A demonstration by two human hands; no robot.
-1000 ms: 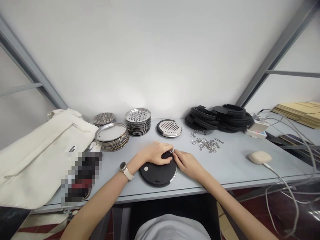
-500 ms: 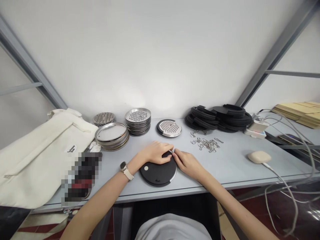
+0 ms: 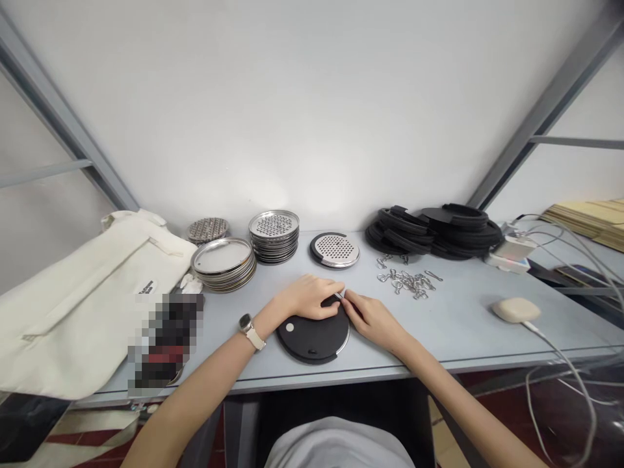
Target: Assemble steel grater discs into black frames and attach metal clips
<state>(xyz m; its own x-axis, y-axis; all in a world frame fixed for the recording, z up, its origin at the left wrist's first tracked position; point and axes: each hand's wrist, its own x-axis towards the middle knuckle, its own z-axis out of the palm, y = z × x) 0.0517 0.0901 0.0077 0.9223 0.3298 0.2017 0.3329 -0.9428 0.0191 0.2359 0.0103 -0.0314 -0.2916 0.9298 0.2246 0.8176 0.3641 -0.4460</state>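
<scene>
A round black grater holder (image 3: 305, 341) lies flat near the table's front edge, its back up, with a pale round dot and a small slot. A silvery metal rim shows along its right side. Across its far part rests my left hand (image 3: 312, 297), fingers and thumb curled around the far right edge. My right hand (image 3: 373, 320) is closed at that same edge, its fingertips pinched close to my left fingers. Between the fingertips a thin silvery piece (image 3: 338, 296) shows; most of it is hidden, so its kind is unclear.
Beyond my hands lies a holder with a perforated metal grater plate (image 3: 336, 250). Stacked metal plates (image 3: 273, 237) and lids (image 3: 223, 263) stand left; black holders (image 3: 400, 231) and loose metal clips (image 3: 409, 281) lie right. A cream bag (image 3: 92, 305) and a cabled beige device (image 3: 515, 310) flank them.
The whole view has shifted slightly, so things appear a little further right. Both hands keep almost the same hold at the black holder's edge.
</scene>
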